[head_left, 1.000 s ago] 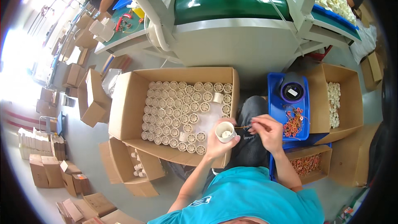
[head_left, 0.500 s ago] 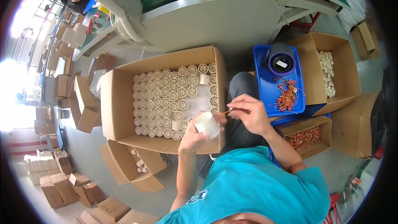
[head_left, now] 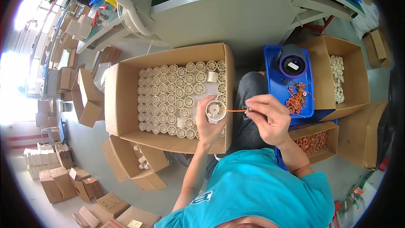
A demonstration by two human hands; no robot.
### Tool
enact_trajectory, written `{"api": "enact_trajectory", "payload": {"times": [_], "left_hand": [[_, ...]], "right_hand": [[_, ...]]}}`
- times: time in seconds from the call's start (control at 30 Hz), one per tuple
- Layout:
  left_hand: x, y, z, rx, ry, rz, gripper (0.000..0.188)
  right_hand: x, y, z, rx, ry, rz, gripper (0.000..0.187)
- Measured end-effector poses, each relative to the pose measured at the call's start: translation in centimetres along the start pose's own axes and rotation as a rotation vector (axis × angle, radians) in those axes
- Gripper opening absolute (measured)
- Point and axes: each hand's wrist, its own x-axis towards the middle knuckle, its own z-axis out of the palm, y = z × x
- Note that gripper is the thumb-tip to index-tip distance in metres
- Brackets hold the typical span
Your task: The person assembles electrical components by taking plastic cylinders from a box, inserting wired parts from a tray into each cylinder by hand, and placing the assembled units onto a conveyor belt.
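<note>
My left hand (head_left: 206, 127) is wrapped round a white plastic cup-shaped housing (head_left: 216, 109). Its round open face is turned up, showing a ribbed inside. From it a thin orange wire (head_left: 236, 110) runs straight across to my right hand (head_left: 272, 118). There the thumb and fingers pinch the wire near a small dark piece at its end. Under my left hand stands a large cardboard box (head_left: 173, 142) with rows of similar white housings (head_left: 171, 97); a few lie on their sides.
A blue tray (head_left: 274, 65) at the right holds a dark round container (head_left: 294, 64) and red-and-orange wired parts (head_left: 297, 99). Behind it, a cardboard box has cream-coloured pieces (head_left: 337, 78); a smaller one holds reddish parts (head_left: 312, 143). A grey machine frame (head_left: 223, 19) spans the far side.
The housing has turned from lying sideways to open face up in my left hand. My right hand has shifted right, and a length of orange wire now stretches between the hands.
</note>
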Motion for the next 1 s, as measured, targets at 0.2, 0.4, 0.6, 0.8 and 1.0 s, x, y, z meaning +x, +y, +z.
{"api": "enact_trajectory", "payload": {"times": [0.2,0.4,0.6,0.8,1.0], "left_hand": [[0.4,0.7,0.2,0.129,0.012,0.118,0.061],[0.4,0.7,0.1,0.121,0.002,0.125,0.063],[0.5,1.1,0.1,0.097,-0.027,0.140,0.064],[0.5,1.7,0.6,0.146,-0.109,0.165,0.058],[0.7,1.1,1.6,0.258,-0.142,0.254,0.049]], "right_hand": [[-0.5,0.4,0.8,-0.020,-0.052,-0.016,0.023],[-0.6,0.6,0.6,0.023,-0.085,0.061,0.025],[-0.6,1.2,0.8,-0.001,-0.122,0.122,0.025],[-0.4,1.2,1.6,-0.037,-0.140,0.153,0.023],[0.4,2.0,3.1,-0.118,-0.352,0.189,0.025]]}}
